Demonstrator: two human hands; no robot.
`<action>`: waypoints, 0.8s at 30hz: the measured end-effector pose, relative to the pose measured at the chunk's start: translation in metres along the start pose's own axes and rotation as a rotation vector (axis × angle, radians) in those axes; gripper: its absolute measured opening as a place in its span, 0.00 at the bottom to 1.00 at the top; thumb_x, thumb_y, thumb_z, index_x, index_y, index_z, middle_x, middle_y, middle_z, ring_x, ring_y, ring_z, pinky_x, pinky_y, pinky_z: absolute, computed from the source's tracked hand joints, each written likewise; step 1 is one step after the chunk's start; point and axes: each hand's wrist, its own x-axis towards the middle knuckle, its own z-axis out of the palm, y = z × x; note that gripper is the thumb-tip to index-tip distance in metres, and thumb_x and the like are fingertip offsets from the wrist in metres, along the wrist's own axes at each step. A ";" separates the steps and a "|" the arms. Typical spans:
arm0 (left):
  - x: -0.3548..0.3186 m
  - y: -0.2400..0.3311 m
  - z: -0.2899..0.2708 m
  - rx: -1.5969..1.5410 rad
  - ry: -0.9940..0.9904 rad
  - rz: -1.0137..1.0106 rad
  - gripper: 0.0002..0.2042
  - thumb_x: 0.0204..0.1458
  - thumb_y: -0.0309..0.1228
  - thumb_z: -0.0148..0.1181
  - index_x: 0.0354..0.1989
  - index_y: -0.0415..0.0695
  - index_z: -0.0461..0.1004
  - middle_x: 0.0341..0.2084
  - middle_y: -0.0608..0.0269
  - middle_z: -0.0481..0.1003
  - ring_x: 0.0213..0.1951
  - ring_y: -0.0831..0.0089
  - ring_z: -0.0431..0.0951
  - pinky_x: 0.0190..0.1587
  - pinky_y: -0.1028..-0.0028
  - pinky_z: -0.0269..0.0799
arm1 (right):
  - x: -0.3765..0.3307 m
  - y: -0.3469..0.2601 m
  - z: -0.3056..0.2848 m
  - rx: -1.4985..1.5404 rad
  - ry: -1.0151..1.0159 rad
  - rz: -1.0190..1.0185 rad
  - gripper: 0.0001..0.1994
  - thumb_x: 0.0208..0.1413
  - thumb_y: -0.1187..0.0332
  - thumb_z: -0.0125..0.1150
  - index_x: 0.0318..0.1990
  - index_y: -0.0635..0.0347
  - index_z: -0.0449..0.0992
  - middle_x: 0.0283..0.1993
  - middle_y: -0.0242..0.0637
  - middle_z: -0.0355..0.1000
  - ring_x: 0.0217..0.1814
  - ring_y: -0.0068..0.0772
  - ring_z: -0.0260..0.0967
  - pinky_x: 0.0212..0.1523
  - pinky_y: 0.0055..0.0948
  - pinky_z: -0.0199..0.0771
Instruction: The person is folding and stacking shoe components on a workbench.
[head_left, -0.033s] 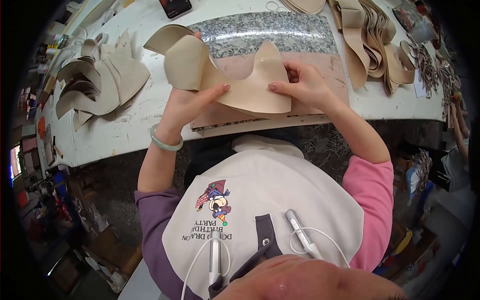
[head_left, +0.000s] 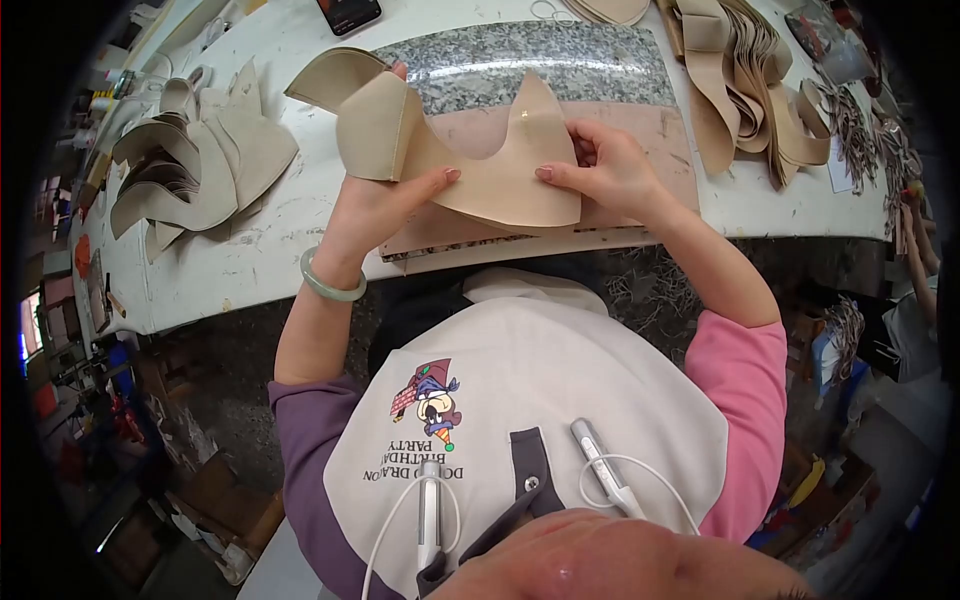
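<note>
A beige shoe upper [head_left: 487,188], curved and leather-like with a seam near its left part, is held up between both my hands above the work board. My left hand [head_left: 388,205] grips its left lower side, the thumb lying on the front face and most fingers hidden behind. At its right edge, my right hand [head_left: 605,172] pinches it, thumb in front and fingers curled behind. The upper's left end folds over, and a further flap [head_left: 335,80] sticks out to the upper left. Beneath lies a pinkish-tan board [head_left: 645,150] on a speckled stone slab [head_left: 540,65].
Stacked beige uppers [head_left: 235,150] lie on the white table [head_left: 270,270] at left. Tan curved pieces [head_left: 745,90] are piled at right, beside a bundle of thin strips [head_left: 870,130]. A phone [head_left: 350,14] rests at the far edge. Another person's arm [head_left: 921,255] shows at far right.
The shoe upper has tilted slightly in my hands: its folded left part has shifted a little right and its right peak stands slightly higher. My grip looks the same.
</note>
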 end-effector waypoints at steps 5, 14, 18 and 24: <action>0.000 -0.014 0.006 0.122 0.041 0.174 0.40 0.43 0.19 0.68 0.67 0.48 0.57 0.62 0.64 0.65 0.54 0.68 0.71 0.55 0.74 0.69 | -0.009 -0.008 0.008 -0.186 0.041 0.018 0.20 0.49 0.70 0.68 0.49 0.69 0.72 0.31 0.34 0.74 0.28 0.19 0.67 0.28 0.14 0.67; 0.002 -0.016 0.006 0.062 -0.027 -0.033 0.37 0.42 0.20 0.69 0.64 0.44 0.61 0.61 0.65 0.65 0.55 0.70 0.69 0.59 0.73 0.65 | -0.014 -0.007 0.010 -0.287 0.063 0.005 0.20 0.48 0.70 0.69 0.48 0.67 0.73 0.29 0.33 0.73 0.25 0.21 0.64 0.27 0.18 0.65; 0.002 -0.020 0.007 0.070 -0.015 -0.115 0.32 0.42 0.22 0.70 0.59 0.40 0.64 0.54 0.59 0.70 0.49 0.67 0.73 0.53 0.71 0.70 | -0.013 -0.009 0.009 -0.332 0.059 0.025 0.20 0.47 0.70 0.69 0.48 0.67 0.73 0.28 0.33 0.73 0.24 0.22 0.63 0.26 0.19 0.65; -0.001 -0.027 0.010 0.094 0.005 -0.165 0.27 0.44 0.27 0.70 0.54 0.35 0.67 0.46 0.53 0.74 0.42 0.63 0.76 0.46 0.69 0.75 | -0.014 -0.007 0.009 -0.380 0.065 0.025 0.21 0.47 0.69 0.69 0.49 0.67 0.72 0.28 0.33 0.73 0.24 0.24 0.64 0.27 0.21 0.65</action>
